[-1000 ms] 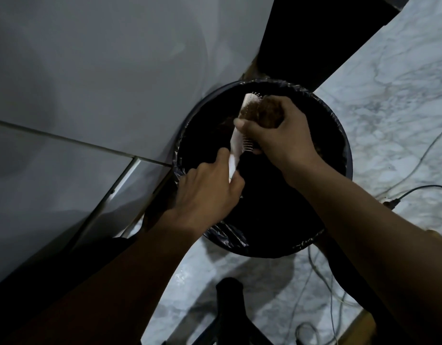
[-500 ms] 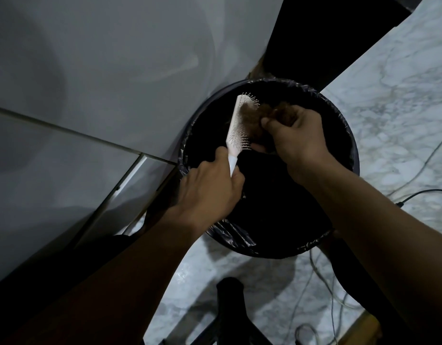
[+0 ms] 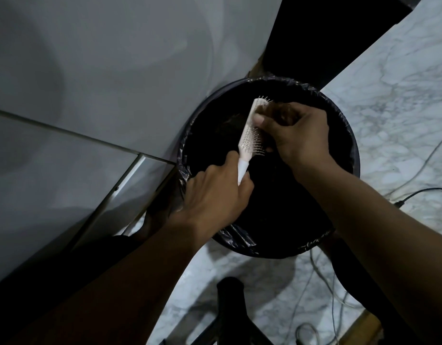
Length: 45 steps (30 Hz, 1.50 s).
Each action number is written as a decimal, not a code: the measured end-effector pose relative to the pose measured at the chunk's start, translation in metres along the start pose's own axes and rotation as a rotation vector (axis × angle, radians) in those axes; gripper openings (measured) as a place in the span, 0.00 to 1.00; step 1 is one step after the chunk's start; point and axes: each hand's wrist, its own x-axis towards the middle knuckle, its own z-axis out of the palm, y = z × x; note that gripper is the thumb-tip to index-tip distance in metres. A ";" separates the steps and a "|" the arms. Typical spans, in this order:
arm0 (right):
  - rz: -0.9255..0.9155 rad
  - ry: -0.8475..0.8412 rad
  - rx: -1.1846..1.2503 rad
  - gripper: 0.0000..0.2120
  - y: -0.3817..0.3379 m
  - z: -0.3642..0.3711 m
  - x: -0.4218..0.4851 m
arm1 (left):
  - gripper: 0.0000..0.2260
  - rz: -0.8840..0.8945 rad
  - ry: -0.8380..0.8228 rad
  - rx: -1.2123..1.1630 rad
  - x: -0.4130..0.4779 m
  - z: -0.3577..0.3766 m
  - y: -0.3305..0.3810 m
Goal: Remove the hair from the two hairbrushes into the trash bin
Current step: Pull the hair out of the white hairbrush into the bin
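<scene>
A white hairbrush (image 3: 249, 135) is held over the round trash bin (image 3: 349, 135), which is lined with a black bag. My left hand (image 3: 215, 197) grips the brush by its handle, bristles facing right. My right hand (image 3: 297, 133) is against the upper bristles with its fingers curled; whether hair is pinched in them is hidden. No brown hair clump shows on the brush now. A second hairbrush is not in view.
A pale wall (image 3: 103, 83) rises left of the bin, and a dark gap (image 3: 327, 33) lies behind it. Cables (image 3: 414, 192) trail over the marble floor (image 3: 401, 108) at right. A dark stand (image 3: 230, 307) sits near the bottom middle.
The brown hair clump that my right hand pulled from the bristles is gone from view. My right hand has gone back to the brush's upper bristles. My left hand has stayed on the handle.
</scene>
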 end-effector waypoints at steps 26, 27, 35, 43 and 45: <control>-0.319 -0.315 -0.382 0.27 0.006 -0.013 0.004 | 0.09 -0.078 -0.011 -0.174 0.007 -0.005 -0.003; -0.348 -0.264 -0.388 0.23 0.007 -0.011 0.003 | 0.09 -0.071 -0.015 -0.180 0.007 -0.004 -0.004; -0.168 -0.210 -0.095 0.11 0.006 -0.007 0.009 | 0.09 -0.095 -0.068 -0.138 0.008 -0.003 -0.008; 0.048 -0.472 -0.423 0.08 -0.016 -0.038 0.015 | 0.10 -0.170 -0.056 -0.105 0.011 -0.002 -0.010; 0.051 -0.537 -0.668 0.10 -0.012 -0.044 0.022 | 0.11 -0.172 -0.054 -0.104 0.012 -0.003 -0.010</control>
